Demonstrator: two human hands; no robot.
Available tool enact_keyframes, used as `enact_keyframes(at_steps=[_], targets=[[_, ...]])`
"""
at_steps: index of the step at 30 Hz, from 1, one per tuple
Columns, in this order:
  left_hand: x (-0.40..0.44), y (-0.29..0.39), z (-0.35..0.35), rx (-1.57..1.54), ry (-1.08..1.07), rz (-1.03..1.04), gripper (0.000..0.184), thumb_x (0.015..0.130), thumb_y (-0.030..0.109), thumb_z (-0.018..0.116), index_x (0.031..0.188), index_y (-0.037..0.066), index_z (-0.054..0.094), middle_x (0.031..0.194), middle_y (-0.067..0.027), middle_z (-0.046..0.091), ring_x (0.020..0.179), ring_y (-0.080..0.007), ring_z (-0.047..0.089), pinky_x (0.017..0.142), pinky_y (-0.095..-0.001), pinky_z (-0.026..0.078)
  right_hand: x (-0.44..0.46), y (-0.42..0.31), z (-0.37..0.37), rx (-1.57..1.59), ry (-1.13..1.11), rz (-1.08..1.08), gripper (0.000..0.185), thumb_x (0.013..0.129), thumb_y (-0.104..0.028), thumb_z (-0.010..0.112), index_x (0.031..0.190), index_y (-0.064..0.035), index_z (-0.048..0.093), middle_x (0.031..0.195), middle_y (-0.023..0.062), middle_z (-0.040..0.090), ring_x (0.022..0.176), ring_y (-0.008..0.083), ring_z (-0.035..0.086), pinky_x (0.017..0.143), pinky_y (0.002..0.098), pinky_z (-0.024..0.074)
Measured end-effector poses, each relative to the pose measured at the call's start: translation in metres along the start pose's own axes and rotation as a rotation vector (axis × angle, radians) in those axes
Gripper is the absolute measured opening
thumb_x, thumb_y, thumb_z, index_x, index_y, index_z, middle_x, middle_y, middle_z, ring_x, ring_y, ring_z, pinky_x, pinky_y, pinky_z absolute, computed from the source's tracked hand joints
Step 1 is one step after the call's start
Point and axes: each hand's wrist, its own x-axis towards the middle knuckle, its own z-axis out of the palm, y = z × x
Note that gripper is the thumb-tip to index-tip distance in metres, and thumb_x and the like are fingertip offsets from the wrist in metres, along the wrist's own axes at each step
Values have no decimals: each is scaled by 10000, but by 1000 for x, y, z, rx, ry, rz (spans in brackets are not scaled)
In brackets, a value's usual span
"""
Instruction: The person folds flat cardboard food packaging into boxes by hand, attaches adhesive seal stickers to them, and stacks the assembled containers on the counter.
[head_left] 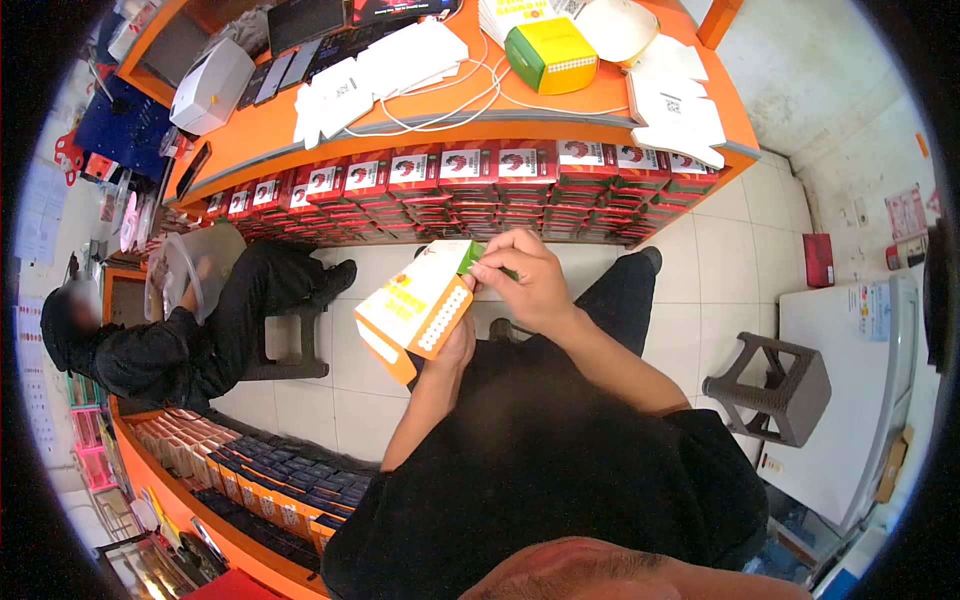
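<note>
A white, yellow and orange carton is tilted in front of my lap, with a green flap at its upper right end and an orange flap hanging open at its lower left. My left hand holds the carton from below and along its right side, its fingers mostly hidden behind it. At the upper right end, the fingers of my right hand pinch the green flap.
An orange table carries flat white cartons, a cable, a yellow-green box and a white device. Red boxes are stacked beneath. A seated person is left, a stool right.
</note>
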Motion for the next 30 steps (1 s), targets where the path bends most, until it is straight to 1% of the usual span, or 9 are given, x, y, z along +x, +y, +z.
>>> enact_keyframes(at_steps=[2, 6, 12, 16, 18, 21, 22, 26, 30], targets=[[-3, -6, -6, 77, 6, 51, 387, 1042, 171, 595, 1407, 86, 502, 1304, -96, 601, 1185, -199, 586, 1068, -375, 472, -1, 2, -2, -63, -21, -63, 104, 845, -83, 781, 923, -26, 745, 995, 83, 638, 919, 250, 608, 824, 361, 488], [-6, 6, -14, 68, 15, 43, 398, 1050, 202, 575, 1420, 80, 493, 1329, -109, 592, 1190, -215, 592, 1059, -377, 480, 2, -4, -8, -200, -56, -194, 118, 829, -84, 788, 932, -42, 747, 985, 77, 632, 907, 268, 596, 806, 372, 489], [-15, 32, -20, -325, -20, -198, 421, 1063, 248, 546, 1439, 72, 479, 1367, -130, 580, 1198, -238, 601, 1047, -379, 492, -4, -2, -7, -236, -143, -233, 168, 827, -56, 780, 985, -34, 727, 990, 81, 630, 921, 289, 597, 806, 387, 497], [-23, 54, -17, -572, -39, -333, 439, 1072, 279, 527, 1452, 67, 470, 1393, -143, 572, 1203, -253, 607, 1039, -380, 500, -8, -3, -7, -215, -160, -203, 120, 868, -74, 732, 981, -44, 711, 1030, 88, 626, 967, 302, 596, 830, 402, 512], [-25, 46, -30, -605, -59, -334, 449, 1076, 294, 517, 1458, 64, 465, 1405, -150, 568, 1205, -261, 610, 1035, -381, 504, -6, -1, -9, -178, -138, -221, 146, 872, -66, 725, 1015, -40, 717, 1052, 94, 628, 974, 305, 598, 838, 403, 510], [-18, 3, -73, -644, -119, -326, 538, 1093, 397, 417, 1514, 63, 413, 1486, -189, 508, 1305, -304, 559, 1065, -404, 496, -8, -1, -7, -174, -132, -205, 179, 883, -48, 715, 1059, -20, 714, 1089, 110, 630, 1016, 314, 605, 878, 410, 505], [-15, 6, -69, -761, -96, -376, 536, 1092, 400, 421, 1510, 65, 418, 1479, -186, 513, 1299, -305, 560, 1054, -407, 503, -10, -1, -6, -174, -127, -205, 182, 886, -45, 712, 1066, -14, 711, 1095, 114, 630, 1025, 316, 605, 885, 411, 504], [-14, 12, -42, -582, -50, -292, 508, 1070, 367, 479, 1475, 61, 449, 1433, -162, 534, 1268, -277, 568, 1037, -390, 503, -13, -1, -1, -29, -64, -47, 141, 913, -30, 697, 1048, 1, 669, 1208, 144, 634, 1103, 334, 640, 917, 400, 530], [-12, 7, -27, -302, -7, -179, 481, 1048, 333, 537, 1439, 58, 480, 1388, -138, 555, 1236, -249, 577, 1020, -373, 503, -7, -5, -2, -28, -55, -121, 96, 926, -30, 692, 1006, 1, 649, 1240, 172, 629, 1164, 352, 645, 961, 409, 531]])
